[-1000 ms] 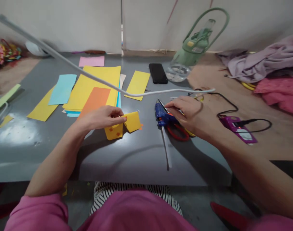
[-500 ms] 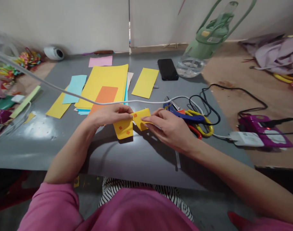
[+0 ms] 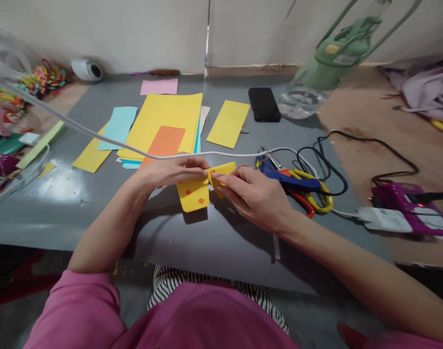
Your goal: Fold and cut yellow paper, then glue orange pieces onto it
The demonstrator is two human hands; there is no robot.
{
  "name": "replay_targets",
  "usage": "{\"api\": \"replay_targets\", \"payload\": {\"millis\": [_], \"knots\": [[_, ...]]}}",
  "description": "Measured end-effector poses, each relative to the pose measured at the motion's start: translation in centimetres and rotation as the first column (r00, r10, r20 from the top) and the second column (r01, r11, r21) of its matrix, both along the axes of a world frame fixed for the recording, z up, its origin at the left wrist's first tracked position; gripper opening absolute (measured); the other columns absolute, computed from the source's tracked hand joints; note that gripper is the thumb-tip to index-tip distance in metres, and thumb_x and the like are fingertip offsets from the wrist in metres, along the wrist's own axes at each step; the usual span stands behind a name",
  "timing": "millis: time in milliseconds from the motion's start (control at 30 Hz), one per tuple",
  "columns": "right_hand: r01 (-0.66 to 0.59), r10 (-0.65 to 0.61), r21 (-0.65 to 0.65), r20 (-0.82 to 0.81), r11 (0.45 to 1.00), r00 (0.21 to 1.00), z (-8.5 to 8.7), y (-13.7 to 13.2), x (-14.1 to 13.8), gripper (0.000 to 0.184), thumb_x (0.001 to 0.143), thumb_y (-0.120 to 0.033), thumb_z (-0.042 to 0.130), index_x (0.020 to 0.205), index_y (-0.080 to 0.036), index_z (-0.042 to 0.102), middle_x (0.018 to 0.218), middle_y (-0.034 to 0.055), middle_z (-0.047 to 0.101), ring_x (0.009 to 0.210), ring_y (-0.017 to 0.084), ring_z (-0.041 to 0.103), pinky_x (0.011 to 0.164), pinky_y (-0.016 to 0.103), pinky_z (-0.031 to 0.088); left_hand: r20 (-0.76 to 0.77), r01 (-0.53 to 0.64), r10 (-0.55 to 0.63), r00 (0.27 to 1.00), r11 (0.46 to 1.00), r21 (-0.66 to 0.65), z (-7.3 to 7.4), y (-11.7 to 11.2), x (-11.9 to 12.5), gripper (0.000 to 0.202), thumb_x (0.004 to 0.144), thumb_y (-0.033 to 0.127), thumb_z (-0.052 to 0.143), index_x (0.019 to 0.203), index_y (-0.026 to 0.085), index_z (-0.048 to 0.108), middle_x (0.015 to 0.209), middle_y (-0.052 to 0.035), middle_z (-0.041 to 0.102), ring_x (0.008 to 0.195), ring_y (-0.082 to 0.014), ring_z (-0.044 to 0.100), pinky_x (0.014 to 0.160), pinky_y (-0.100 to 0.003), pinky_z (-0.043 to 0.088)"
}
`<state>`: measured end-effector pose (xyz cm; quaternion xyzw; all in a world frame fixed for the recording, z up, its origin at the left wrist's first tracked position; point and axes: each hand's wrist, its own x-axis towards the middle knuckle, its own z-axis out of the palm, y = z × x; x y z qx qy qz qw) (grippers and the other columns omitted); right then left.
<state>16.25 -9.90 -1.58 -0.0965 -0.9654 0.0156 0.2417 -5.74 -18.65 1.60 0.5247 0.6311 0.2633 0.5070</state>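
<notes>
A folded yellow paper piece point(image 3: 196, 193) with small orange squares on it is held above the grey table point(image 3: 79, 208). My left hand point(image 3: 172, 172) pinches its left upper part. My right hand point(image 3: 252, 194) pinches the right flap of the same piece. Both hands have their fingers closed on the paper. A blue glue gun point(image 3: 281, 173) lies just right of my right hand, next to red and yellow scissors point(image 3: 312, 198).
A stack of yellow, orange and blue paper sheets point(image 3: 163, 126) lies behind my hands, with a yellow strip point(image 3: 229, 123), a black phone point(image 3: 264, 104) and a green bottle point(image 3: 330, 63). A white cord point(image 3: 98, 138) crosses the table. Purple devices point(image 3: 410, 206) and cables lie right.
My right hand left the glue gun and came left to grip the yellow paper piece with my left hand. The view shifted so the table items sit further right.
</notes>
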Motion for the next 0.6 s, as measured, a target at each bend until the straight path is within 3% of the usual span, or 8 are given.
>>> {"api": "replay_targets", "payload": {"millis": [400,600], "knots": [[-0.004,0.006,0.051,-0.038,0.999,0.999,0.03,0.18,-0.14,0.029,0.102,-0.030,0.044,0.105,-0.018,0.070,0.087,0.0070,0.067,0.077,0.016,0.060,0.060,0.025,0.041,0.015,-0.004,0.003,1.000,1.000,0.003,-0.22,0.01,0.04,0.025,0.087,0.044,0.059,0.096,0.021,0.065,0.086,0.0001,0.065,0.076,-0.0131,0.060,0.063,-0.021,0.041],[0.011,-0.011,0.018,-0.042,1.000,0.999,-0.02,0.11,-0.28,0.028,0.102,-0.028,0.046,0.116,-0.018,0.068,0.091,0.0075,0.069,0.079,0.017,0.064,0.059,0.025,0.042,0.017,0.001,-0.001,1.000,1.000,0.000,0.00,-0.01,0.06,0.023,0.087,0.042,0.059,0.094,0.021,0.064,0.083,0.0011,0.063,0.072,-0.0113,0.059,0.060,-0.019,0.040]]}}
